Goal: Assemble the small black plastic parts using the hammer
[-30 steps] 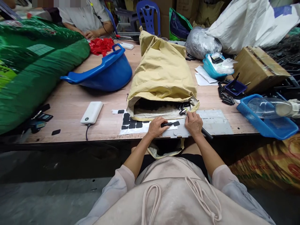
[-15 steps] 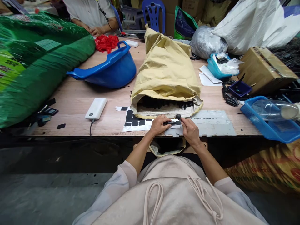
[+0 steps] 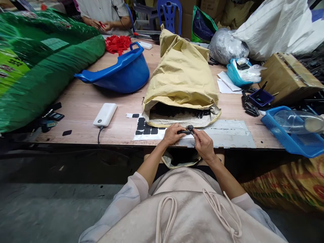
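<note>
My left hand (image 3: 172,134) is closed on a slim black piece (image 3: 184,132) at the table's front edge. My right hand (image 3: 204,144) pinches a small black part with a round knob (image 3: 190,127), which touches or overlaps the slim piece; its exact kind is too small to make out. Left of my hands lies a white sheet (image 3: 154,137) bearing several black rounded squares (image 3: 146,127). Just beyond them is the mouth of a yellow sack (image 3: 186,77), with dark pieces (image 3: 172,110) inside. Under my right hand's side runs a grey flat strip (image 3: 227,135).
A blue basin (image 3: 121,76), a white power bank (image 3: 105,114) with a cable, and a green sack (image 3: 50,74) occupy the left. At right are a blue tray (image 3: 283,135) holding a clear bottle and a cardboard box (image 3: 291,77). Across the table, a person handles red pieces (image 3: 117,44).
My right hand has moved slightly left, bringing the knobbed part against or over the slim black piece. The person opposite has raised their hands, now with something red. The view has shifted slightly.
</note>
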{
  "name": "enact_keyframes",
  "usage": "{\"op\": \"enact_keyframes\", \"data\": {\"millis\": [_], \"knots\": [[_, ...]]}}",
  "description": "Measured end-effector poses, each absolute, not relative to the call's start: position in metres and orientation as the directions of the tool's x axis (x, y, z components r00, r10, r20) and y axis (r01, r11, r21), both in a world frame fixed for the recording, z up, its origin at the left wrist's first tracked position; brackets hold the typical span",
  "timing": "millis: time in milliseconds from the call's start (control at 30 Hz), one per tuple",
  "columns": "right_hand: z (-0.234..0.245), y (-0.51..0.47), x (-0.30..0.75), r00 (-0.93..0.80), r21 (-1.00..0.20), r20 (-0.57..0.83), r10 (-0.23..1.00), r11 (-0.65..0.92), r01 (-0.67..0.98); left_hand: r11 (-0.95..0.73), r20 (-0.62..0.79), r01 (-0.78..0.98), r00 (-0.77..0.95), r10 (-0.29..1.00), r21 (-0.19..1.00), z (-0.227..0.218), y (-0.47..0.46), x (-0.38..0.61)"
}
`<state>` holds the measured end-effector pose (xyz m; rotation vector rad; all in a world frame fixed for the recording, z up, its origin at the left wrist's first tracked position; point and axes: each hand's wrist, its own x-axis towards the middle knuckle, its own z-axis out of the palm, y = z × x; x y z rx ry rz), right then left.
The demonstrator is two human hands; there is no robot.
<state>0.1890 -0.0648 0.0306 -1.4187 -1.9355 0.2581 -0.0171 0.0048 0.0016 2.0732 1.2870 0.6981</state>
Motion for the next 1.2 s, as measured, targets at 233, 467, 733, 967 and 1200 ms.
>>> {"op": "enact_keyframes", "data": {"millis": [233,467,733,967,1200], "knots": [[0.026,-0.067,0.186,-0.220,-0.427,0.361,0.906,0.370,0.825,-0.347,0.129,0.592,0.379,0.916,0.727,0.000,0.005,-0.015],[0.028,-0.066,0.195,-0.137,-0.437,0.421,0.897,0.333,0.836,-0.349,0.138,0.593,0.372,0.918,0.726,0.000,0.005,-0.014],[0.027,-0.063,0.202,-0.108,-0.418,0.417,0.903,0.296,0.859,-0.339,0.124,0.604,0.369,0.921,0.721,0.003,0.003,-0.014],[0.026,-0.020,0.236,-0.045,-0.267,0.454,0.890,0.184,0.946,-0.340,0.118,0.613,0.373,0.920,0.713,0.005,0.003,-0.015],[0.002,-0.016,0.242,-0.042,-0.179,0.408,0.912,0.125,0.976,-0.348,0.121,0.619,0.379,0.918,0.704,0.005,0.001,-0.017]]}}
